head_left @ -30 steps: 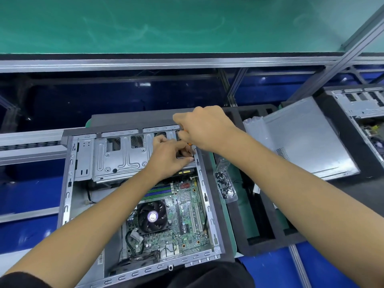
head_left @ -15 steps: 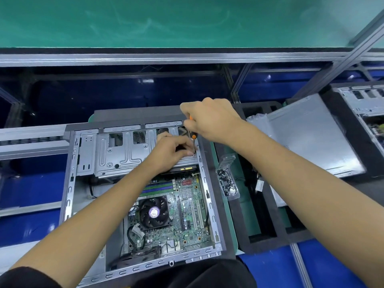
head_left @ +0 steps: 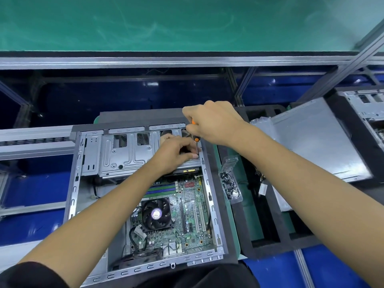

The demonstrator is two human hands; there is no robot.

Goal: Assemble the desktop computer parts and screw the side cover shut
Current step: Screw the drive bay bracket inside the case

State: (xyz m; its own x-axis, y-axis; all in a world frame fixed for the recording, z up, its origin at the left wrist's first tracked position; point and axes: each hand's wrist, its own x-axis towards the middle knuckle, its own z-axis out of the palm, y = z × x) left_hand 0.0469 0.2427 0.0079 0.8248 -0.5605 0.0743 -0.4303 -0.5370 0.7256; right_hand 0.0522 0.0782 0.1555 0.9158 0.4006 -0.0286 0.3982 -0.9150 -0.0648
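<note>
Orange-handled screwdriver (head_left: 195, 135): gripped in the right hand (head_left: 212, 121), fingers curled round the handle, shaft pointing down to the right end of the drive cage (head_left: 124, 151). Tip hidden behind the left hand (head_left: 176, 151).

Left hand: lay on the cage's right end, fingers curled and pinched together at the shaft's lower end; what they held, if anything, could not be made out.

Drive cage: bare stamped steel, mounted across the far part of the case (head_left: 73, 196).

Case: lay on its side, open, straight in front of the person, side cover off.

Motherboard (head_left: 187, 215): green, in the near half of the case, with a black fan (head_left: 156, 214) near its middle and memory slots between fan and cage.

Screws (head_left: 229, 185): small and dark, in a clear bag just right of the case, on a green mat (head_left: 245, 204).

Foam tray (head_left: 270, 248): black, right of the bag, cables lying in its recess.

Side cover (head_left: 320, 140): grey metal panel, flat on the right, well apart from the case, its left part over the tray.

Second case (head_left: 365, 109): open, at the far right edge, partly out of view.
</note>
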